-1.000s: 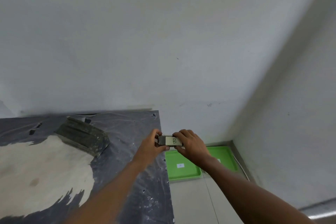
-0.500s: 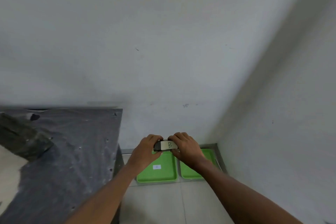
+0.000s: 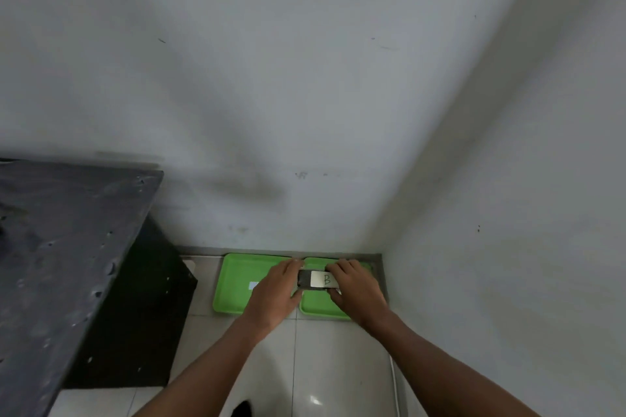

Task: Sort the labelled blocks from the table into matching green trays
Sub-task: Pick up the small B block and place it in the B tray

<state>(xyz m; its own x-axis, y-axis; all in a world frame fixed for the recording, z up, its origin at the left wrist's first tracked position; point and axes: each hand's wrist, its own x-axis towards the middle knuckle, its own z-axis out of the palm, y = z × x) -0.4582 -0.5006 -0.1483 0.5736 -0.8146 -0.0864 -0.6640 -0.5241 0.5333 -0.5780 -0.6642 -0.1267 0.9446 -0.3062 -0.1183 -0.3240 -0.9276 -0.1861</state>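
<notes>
Dim, even light. A glare spot sits on the near floor (image 3: 315,400). A soft shadow smudges the far wall (image 3: 250,189). Everything is slightly blurred, and straight edges bend toward the corners.

Grey walls (image 3: 305,78) meet in a corner at the right. Pale glossy floor tiles (image 3: 338,366) lie below, and a thin white cable (image 3: 394,382) (partly hidden) follows the right wall.

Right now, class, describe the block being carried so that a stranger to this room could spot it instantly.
Look to the corner where the two white walls meet the tiled floor; two green trays lie there side by side. Above their shared edge, the left hand and right hand hold one dark block between them. It alone carries a pale label marked B.
</notes>
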